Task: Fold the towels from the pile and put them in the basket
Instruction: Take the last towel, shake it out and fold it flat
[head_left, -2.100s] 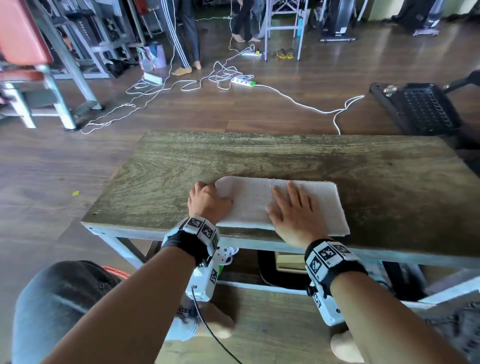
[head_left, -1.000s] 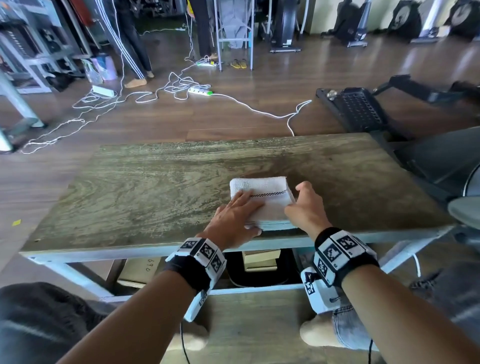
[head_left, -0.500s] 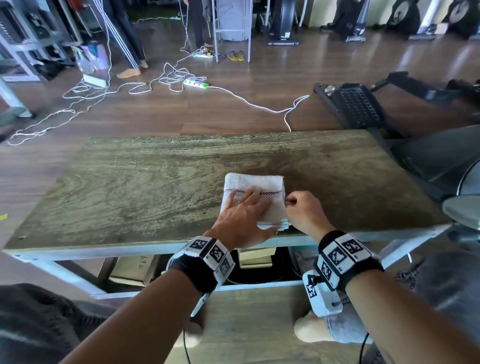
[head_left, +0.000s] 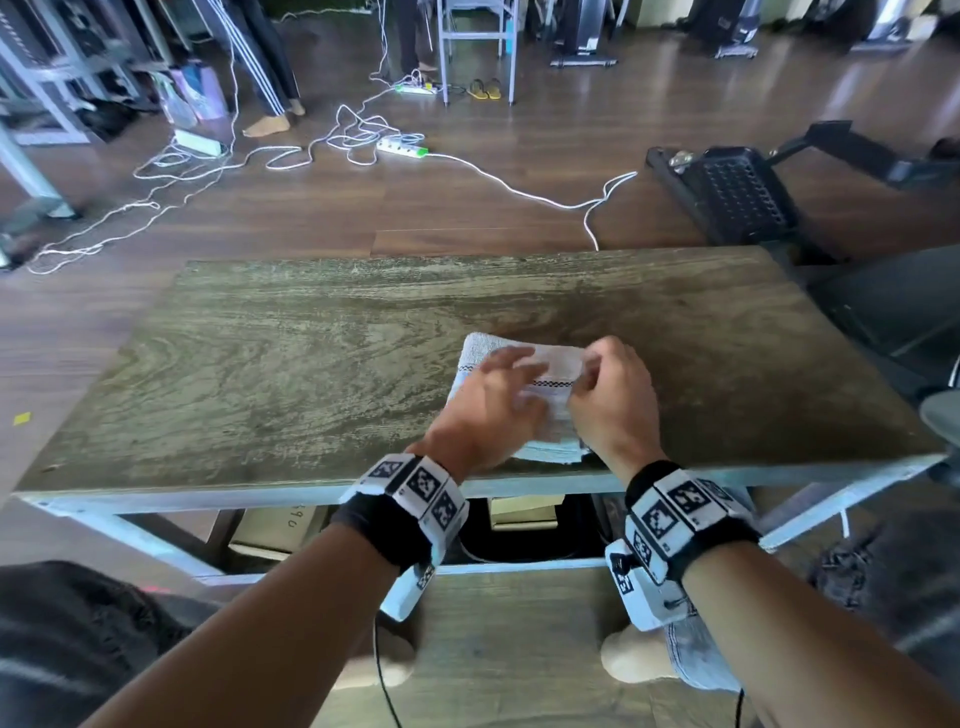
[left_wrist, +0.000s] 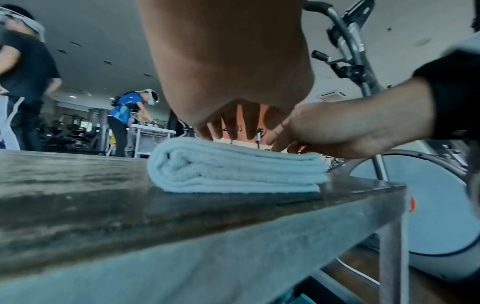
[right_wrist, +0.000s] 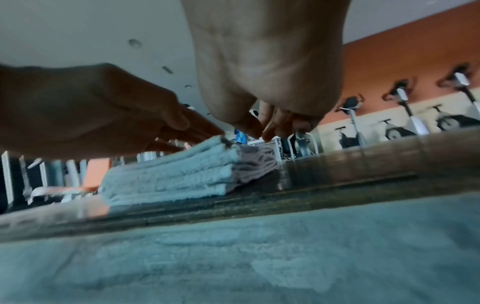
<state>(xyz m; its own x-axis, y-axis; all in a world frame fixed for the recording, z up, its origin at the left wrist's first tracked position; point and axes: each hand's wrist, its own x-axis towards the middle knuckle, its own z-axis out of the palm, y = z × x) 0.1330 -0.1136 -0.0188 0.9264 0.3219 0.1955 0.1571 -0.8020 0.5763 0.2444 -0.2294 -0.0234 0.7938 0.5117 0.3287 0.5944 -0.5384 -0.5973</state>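
Note:
A white towel (head_left: 553, 364) with a checked stripe lies folded into a thick small square near the front edge of the wooden table (head_left: 311, 374). My left hand (head_left: 493, 402) lies over it with spread, straight fingers, blurred by motion. The left wrist view shows the towel (left_wrist: 233, 166) in several layers with those fingers just at its top. My right hand (head_left: 610, 395) is at the towel's right side, its loosely bent fingertips touching the top layer. In the right wrist view these fingertips (right_wrist: 265, 131) sit over the far corner of the towel (right_wrist: 176, 174), gripping nothing visible.
A dark bin (head_left: 519, 535) holding pale items stands under the table, between my knees. White cables and power strips (head_left: 402, 145) lie on the floor beyond. A black exercise machine (head_left: 737, 192) stands off the table's far right corner. Other people stand farther back.
The towel went from a long strip to a small folded square. My left hand moved onto its top. My right hand moved from the near right edge up along the right side.

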